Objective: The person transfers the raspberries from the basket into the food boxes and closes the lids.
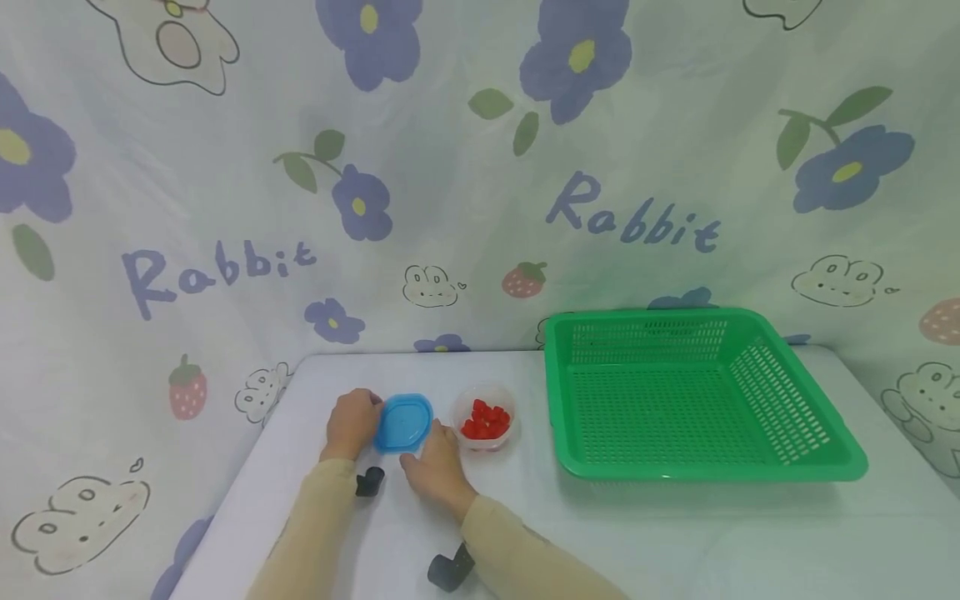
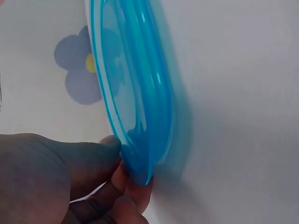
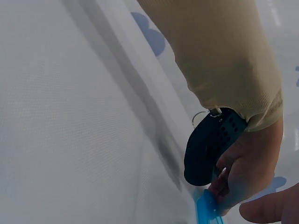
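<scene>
A blue plastic lid [image 1: 403,423] is close over the white table at the left. In the left wrist view, the thumb and fingers of my left hand [image 1: 352,423] pinch the edge of the lid [image 2: 145,93]. My right hand [image 1: 441,471] is at the lid's near right side, fingertips right at its rim. Its thumb [image 3: 268,207] stands straight and apart from the lid in the right wrist view. Just right of the lid, a clear round tub [image 1: 461,408] contains several small red pieces [image 1: 486,421]; what they are is too small to make out.
A large green plastic basket [image 1: 562,400] with slotted sides stands on the right part of the table [image 1: 675,542]. Behind the table hangs a cloth [image 1: 450,208] printed with flowers and rabbits. Black wrist cameras [image 1: 450,571] jut out beside both sleeves.
</scene>
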Available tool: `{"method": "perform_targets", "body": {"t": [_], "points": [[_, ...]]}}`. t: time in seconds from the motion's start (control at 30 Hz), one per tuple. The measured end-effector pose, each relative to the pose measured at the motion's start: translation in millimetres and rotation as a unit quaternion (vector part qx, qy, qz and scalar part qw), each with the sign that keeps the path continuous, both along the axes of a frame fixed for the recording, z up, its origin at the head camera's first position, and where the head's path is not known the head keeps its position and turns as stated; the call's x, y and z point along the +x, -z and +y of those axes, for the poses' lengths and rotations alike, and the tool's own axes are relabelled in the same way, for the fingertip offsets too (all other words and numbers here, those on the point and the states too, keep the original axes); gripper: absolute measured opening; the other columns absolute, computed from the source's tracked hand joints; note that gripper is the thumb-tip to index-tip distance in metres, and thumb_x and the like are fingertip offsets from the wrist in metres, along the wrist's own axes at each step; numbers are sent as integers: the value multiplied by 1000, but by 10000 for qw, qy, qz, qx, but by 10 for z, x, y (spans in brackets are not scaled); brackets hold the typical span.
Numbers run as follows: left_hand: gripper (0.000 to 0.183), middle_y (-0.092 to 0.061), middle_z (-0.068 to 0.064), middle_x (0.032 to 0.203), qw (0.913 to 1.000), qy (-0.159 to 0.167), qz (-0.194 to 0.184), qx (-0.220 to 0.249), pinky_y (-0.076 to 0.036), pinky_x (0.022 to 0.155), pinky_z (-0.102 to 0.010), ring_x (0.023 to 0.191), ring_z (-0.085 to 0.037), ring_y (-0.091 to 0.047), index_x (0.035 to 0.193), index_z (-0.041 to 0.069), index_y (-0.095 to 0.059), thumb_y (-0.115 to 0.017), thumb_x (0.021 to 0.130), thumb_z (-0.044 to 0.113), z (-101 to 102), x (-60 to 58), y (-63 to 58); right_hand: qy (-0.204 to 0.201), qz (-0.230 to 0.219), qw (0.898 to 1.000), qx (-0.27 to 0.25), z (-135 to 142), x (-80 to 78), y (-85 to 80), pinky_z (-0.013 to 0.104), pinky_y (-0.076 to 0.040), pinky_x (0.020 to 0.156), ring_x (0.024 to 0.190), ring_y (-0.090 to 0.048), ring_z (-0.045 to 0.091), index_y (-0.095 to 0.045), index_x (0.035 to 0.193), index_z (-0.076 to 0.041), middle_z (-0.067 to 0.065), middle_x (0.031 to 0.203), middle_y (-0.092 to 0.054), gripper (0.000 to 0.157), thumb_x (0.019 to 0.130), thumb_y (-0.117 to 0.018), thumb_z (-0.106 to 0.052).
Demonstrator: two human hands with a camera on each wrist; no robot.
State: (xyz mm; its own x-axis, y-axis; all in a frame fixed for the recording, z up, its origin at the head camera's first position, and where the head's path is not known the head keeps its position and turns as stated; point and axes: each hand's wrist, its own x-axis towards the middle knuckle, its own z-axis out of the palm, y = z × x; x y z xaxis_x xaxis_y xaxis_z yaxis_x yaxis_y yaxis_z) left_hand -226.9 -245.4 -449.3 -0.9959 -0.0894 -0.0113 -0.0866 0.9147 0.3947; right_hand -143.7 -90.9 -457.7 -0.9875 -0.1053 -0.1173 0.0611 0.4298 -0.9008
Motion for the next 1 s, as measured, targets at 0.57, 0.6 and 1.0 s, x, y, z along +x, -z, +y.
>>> {"method": "perform_targets", "body": {"t": [0.57,0.6,1.0], "points": [[22,-68,-29,105,9985,42,359,401,-54,87,-54,100,-44,-65,108,-11,-66,-55,100,6,-67,101,-6,376,28,9964,-757,-38,-13,15,35,-58,86,93,-54,18,-44,141,8,11,114,-55,60,92,-73,-12],[22,-68,-29,105,9985,46,366,396,-54,86,-54,99,-44,-65,108,-11,-66,-55,100,6,-67,112,-26,358,51,9963,-781,-38,-11,10,35,-58,85,93,-54,18,-44,141,8,11,114,-56,60,91,-73,-12],[23,-68,-29,110,9972,-77,513,535,-55,87,-52,102,-43,-65,113,-9,-66,-54,102,7,-25,204,-229,346,470,9950,-813,-18,121,-147,24,-57,77,91,-56,12,-42,145,6,13,123,-50,64,93,-72,-15]]}}
